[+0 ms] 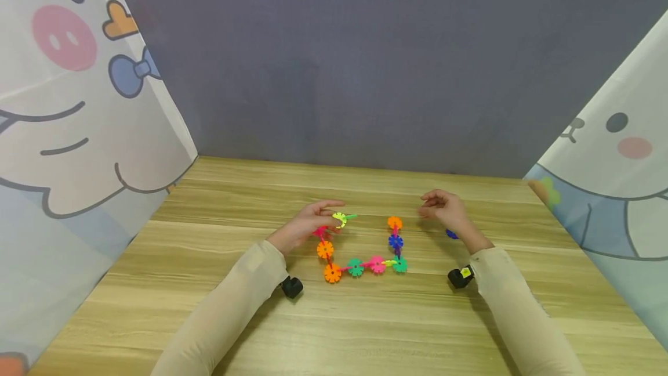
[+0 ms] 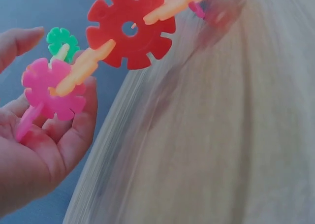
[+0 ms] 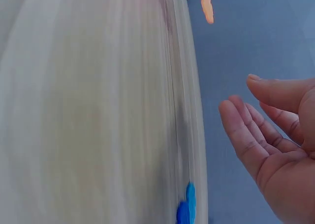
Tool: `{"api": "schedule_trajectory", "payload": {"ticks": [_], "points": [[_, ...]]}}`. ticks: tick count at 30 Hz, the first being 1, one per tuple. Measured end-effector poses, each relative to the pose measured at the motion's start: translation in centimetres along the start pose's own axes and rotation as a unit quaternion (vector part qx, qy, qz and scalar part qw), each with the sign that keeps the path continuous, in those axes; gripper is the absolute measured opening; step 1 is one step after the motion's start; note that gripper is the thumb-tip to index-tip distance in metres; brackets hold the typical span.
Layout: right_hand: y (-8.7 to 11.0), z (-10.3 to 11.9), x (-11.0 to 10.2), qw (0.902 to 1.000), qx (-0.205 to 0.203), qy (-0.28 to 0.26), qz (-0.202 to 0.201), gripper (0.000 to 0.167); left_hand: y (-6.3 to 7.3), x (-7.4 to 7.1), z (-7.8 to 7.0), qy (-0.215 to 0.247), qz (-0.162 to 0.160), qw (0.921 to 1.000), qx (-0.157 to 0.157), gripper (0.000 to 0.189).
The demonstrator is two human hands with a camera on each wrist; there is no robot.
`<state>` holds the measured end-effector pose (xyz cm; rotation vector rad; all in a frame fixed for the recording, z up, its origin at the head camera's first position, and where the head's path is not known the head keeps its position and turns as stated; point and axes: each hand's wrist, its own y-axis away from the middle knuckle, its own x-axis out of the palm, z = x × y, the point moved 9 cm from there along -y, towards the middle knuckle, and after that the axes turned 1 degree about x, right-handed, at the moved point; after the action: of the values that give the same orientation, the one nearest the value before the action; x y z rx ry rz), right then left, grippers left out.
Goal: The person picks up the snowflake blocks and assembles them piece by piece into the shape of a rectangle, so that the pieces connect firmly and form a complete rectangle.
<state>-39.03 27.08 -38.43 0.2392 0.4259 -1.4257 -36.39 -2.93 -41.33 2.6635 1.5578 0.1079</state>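
Note:
A chain of bright notched plastic discs [image 1: 355, 267], slotted into one another, forms a rough U on the table. My left hand [image 1: 307, 224] holds the chain's left arm near its far end, with a yellow disc [image 1: 340, 220] and a green piece sticking out past the fingers. In the left wrist view, a pink disc [image 2: 53, 88] lies against the curled fingers, the thumb stands apart, and a red disc [image 2: 130, 28] follows along the chain. My right hand [image 1: 443, 209] holds nothing, fingers loosely bent, beyond the chain's right end, an orange disc [image 1: 395, 223].
A loose blue disc [image 1: 452, 234] lies on the wooden table [image 1: 365, 329] under the right wrist. Black wrist cameras [image 1: 292, 287] are strapped to both wrists. A grey panel [image 1: 334, 62] rises behind the table, and printed cartoon curtains [image 1: 94, 149] flank both sides.

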Motion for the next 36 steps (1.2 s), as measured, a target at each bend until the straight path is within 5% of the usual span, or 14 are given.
{"api": "schedule_trajectory", "payload": {"ticks": [12, 23, 36], "points": [[0.4, -1.4, -2.8, 0.995, 0.014, 0.099, -0.001, 0.037, -0.1, -1.0, 0.0, -0.036, -0.043, 0.9984, -0.001, 0.049], [1.2, -3.2, -4.9, 0.977, 0.042, 0.208, 0.019, 0.044, 0.0, -1.1, 0.4, -0.044, -0.054, 0.9974, -0.021, 0.048], [1.5, -4.7, -5.6, 0.9747, 0.086, 0.202, 0.043, 0.052, 0.0, -0.7, 0.6, -0.072, -0.027, 0.9969, -0.02, 0.043]]}}
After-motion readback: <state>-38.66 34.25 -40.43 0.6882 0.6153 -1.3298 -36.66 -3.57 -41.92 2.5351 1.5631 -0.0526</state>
